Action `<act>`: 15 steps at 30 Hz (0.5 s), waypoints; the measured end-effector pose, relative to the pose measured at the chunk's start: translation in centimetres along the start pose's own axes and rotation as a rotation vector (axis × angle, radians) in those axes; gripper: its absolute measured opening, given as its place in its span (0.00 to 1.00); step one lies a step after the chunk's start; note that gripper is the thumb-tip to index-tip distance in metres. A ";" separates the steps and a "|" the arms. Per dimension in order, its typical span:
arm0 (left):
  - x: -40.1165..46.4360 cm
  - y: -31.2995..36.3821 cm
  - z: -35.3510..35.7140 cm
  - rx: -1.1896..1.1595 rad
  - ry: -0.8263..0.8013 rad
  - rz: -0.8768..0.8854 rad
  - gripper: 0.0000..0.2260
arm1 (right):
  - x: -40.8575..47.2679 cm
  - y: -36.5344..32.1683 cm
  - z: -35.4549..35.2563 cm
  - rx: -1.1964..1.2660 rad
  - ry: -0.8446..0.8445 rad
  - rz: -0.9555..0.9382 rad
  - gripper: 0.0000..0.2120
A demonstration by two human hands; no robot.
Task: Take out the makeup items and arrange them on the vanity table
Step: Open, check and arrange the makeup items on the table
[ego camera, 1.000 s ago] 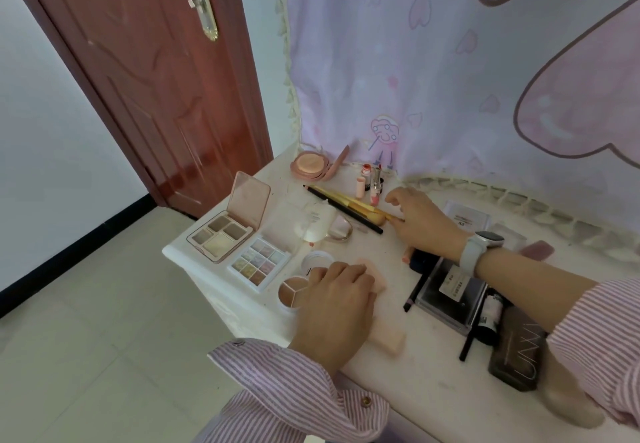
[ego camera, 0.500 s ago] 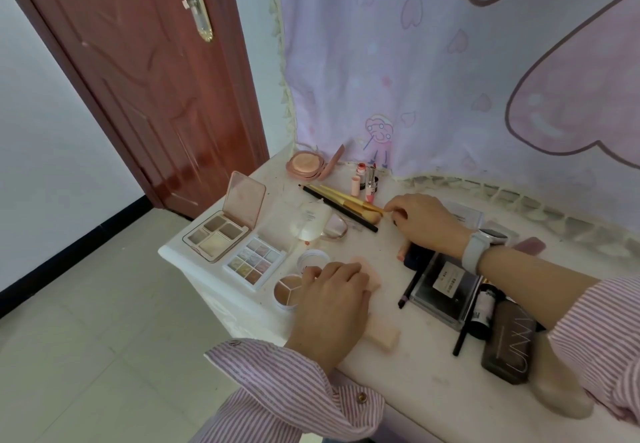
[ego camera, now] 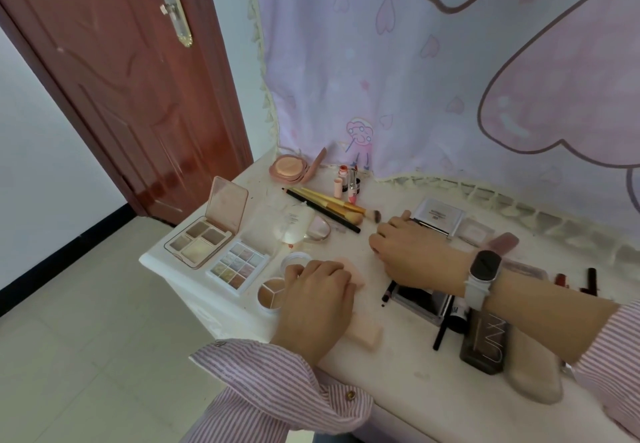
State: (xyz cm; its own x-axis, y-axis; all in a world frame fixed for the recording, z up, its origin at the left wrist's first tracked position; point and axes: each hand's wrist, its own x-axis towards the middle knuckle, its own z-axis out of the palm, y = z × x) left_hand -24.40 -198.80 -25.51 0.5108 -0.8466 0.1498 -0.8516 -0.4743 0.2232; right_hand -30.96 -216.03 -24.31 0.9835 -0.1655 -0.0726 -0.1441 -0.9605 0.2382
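Observation:
Makeup lies spread over the white vanity table (ego camera: 415, 366). My left hand (ego camera: 317, 299) rests knuckles up on a flat pink pad (ego camera: 363, 333), next to a round three-part concealer pot (ego camera: 270, 295). My right hand (ego camera: 412, 252), with a watch on its wrist, lies on the table with bent fingers and holds nothing. Its fingertips are just short of the bristles of a gold-handled brush (ego camera: 370, 215), which lies with other brushes (ego camera: 329, 202) and a black pencil (ego camera: 322, 209). An open mirrored palette (ego camera: 202, 236) and a nine-pan eyeshadow palette (ego camera: 239, 266) sit at the left.
A blush compact (ego camera: 289, 167) and lipsticks (ego camera: 349, 183) stand at the back by the pink curtain (ego camera: 450, 62). A silver box (ego camera: 438, 216), a dark box (ego camera: 485, 342) and a beige pouch (ego camera: 533, 370) lie right. A brown door (ego camera: 131, 89) is left.
My right hand pinched the brush end half a second ago; now the brush lies free on the table and the hand has drawn back toward me. My left hand stayed put.

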 end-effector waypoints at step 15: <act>0.2 1.1 -2.4 -0.590 0.416 -0.043 0.20 | -2.1 2.0 -6.0 1.600 0.674 0.356 0.08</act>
State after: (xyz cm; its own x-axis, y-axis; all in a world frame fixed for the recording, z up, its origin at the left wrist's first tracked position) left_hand -24.99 -198.95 -22.95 0.6447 -0.6125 0.4574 -0.6843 -0.1958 0.7024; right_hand -32.69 -216.24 -17.83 0.6941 -0.6791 0.2389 0.1090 -0.2289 -0.9673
